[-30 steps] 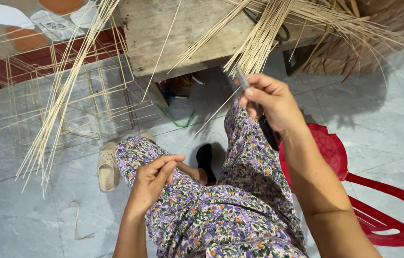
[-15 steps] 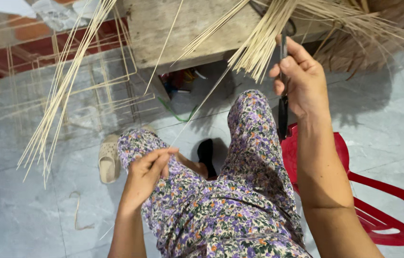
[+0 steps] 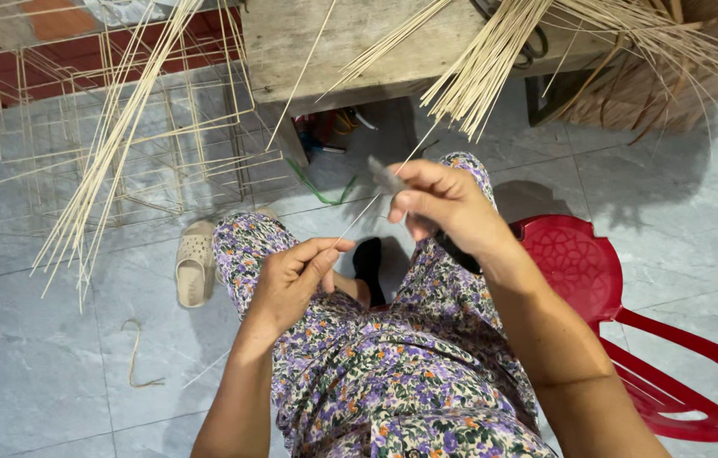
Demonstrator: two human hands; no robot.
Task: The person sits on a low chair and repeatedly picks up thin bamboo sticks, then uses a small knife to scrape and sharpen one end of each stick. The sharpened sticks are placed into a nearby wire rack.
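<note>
A seated person in flowered trousers looked down at both hands, which worked a thin bamboo strip (image 3: pixel 365 214) over the lap. The left hand (image 3: pixel 291 276) pinched the strip's near end between thumb and fingers. The right hand (image 3: pixel 444 208) was closed around a knife (image 3: pixel 388 178), its blurred grey blade laid against the strip further up and its dark handle poking out below the palm. The strip ran slanting upward from the left hand, past the blade, toward the worktop (image 3: pixel 359 42).

As a judgement, the shaving of this one strip looked under way rather than finished. A bundle of pale strips (image 3: pixel 494 68) hung over the worktop's edge, seemingly waiting their turn. More strips (image 3: pixel 113 144) leaned across a thin-stick frame (image 3: pixel 164 127) on the tiled floor (image 3: pixel 53 373), where a curled sliver lay.

Compared with half a second earlier, the right hand had dropped from up beside the bundle to just above the knee, bringing the knife down to the strip. The left hand had stayed at the lap, pinching. A red chair (image 3: pixel 596 280) stood at the right and a beige sandal (image 3: pixel 196 267) at the left.
</note>
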